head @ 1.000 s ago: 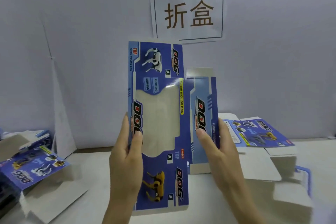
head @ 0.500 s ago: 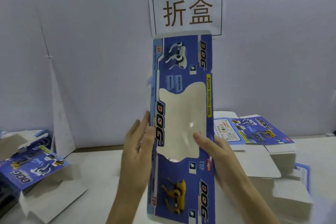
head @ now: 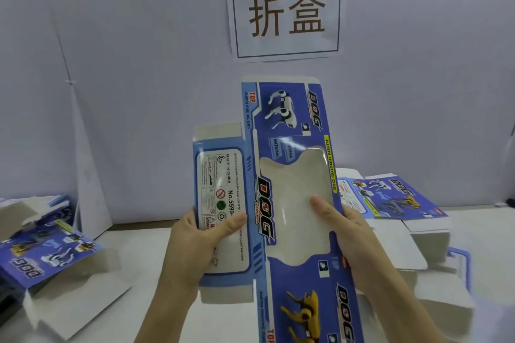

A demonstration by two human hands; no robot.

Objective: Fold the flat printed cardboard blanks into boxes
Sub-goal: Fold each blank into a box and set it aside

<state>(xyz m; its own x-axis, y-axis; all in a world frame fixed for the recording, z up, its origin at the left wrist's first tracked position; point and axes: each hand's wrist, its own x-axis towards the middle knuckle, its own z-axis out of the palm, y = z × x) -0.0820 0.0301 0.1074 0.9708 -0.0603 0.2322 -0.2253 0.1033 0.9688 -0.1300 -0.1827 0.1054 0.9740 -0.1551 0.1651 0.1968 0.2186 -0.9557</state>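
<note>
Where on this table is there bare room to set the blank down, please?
Bare table lies between the left pile and your left hand, which grips the blank. Right of your right hand it is crowded with stacked blanks.

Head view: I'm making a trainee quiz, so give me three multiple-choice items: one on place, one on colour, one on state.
1. Where is the sign?
A. on the wall B. on the floor C. on a door
2. What colour is the lower dog on the blank?
A. red B. yellow C. green
3. How is the blank held?
A. by one hand only B. lying untouched C. by both hands
Answers: A, it hangs on the wall above the blank; B, its body is yellow; C, the left hand and right hand each pinch a side.
</note>
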